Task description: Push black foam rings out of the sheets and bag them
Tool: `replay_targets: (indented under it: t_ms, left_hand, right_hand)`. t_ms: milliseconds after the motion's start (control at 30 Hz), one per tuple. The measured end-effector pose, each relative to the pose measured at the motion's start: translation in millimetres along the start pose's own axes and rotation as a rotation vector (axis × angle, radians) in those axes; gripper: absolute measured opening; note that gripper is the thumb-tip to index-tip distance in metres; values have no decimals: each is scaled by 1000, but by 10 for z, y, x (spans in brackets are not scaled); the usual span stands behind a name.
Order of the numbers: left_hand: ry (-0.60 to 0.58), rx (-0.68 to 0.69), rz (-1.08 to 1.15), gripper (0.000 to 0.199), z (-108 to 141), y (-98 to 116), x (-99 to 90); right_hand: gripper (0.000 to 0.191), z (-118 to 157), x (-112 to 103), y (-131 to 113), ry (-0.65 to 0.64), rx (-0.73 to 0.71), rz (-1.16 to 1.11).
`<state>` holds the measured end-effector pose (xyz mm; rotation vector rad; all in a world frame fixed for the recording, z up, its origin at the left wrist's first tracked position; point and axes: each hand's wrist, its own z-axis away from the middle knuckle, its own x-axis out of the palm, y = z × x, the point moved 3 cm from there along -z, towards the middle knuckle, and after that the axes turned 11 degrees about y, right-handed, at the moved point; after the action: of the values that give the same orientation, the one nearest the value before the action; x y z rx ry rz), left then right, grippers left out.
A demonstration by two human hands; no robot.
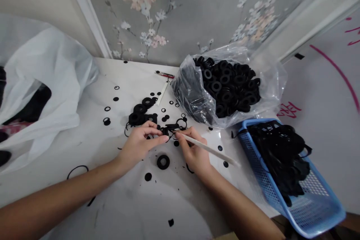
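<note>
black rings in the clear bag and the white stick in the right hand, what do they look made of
The black rings look like rubber or dense foam: matte, with no metallic shine, though the exact compound can't be told. The pale stick in the right hand looks like smooth hard plastic, possibly bone: straight, rigid, faintly glossy.

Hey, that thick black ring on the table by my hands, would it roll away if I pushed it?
Probably not far. The thick black ring lies flat on the white table, so a push would likely slide it rather than roll it. Its matte, rubber-like look suggests some grip and give. It is probably light for its size, though the picture cannot confirm that.
</note>
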<state>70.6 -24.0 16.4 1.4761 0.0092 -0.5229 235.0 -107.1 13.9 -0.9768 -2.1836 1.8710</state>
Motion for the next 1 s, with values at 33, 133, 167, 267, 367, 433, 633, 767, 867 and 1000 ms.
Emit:
replay_targets:
  t_ms: [33,133,167,267,367,433,633,767,867,1000]
  left_hand:
    - [8,-17,42,28,10,-17,3]
    - [4,-27,191,24,23,-9,1]
    - [-20,-20,224,22,17,19,-11]
    - [-130,43,252,21,-48,173,-125]
    - [-259,102,275,26,-144,372,-346]
    - [-331,124,237,29,-180,472,-489]
    - [-548,255,-507,17,1,350,-410]
    - [-637,379,-770,5,158,203,-208]
    - [-633,228,-774,18,132,217,-227]
    - [-499,-53,-509,55,31,261,-297]
  right_hand:
    - [11,-8,0,-5,12,-39,56]
    - [12,-41,-2,-12,42,-101,170]
    - [12,-56,-10,-8,57,-105,185]
    - [15,-116,-65,39,123,-69,161]
    - [20,-184,-138,119,175,27,93]
    - [23,-222,-172,162,183,136,-46]
    - [24,-236,-168,136,140,404,-499]
    - [24,-202,-130,112,85,480,-654]
    - [25,-156,-84,80,-11,569,-762]
    - [21,-94,-50,-38,-104,614,-878]
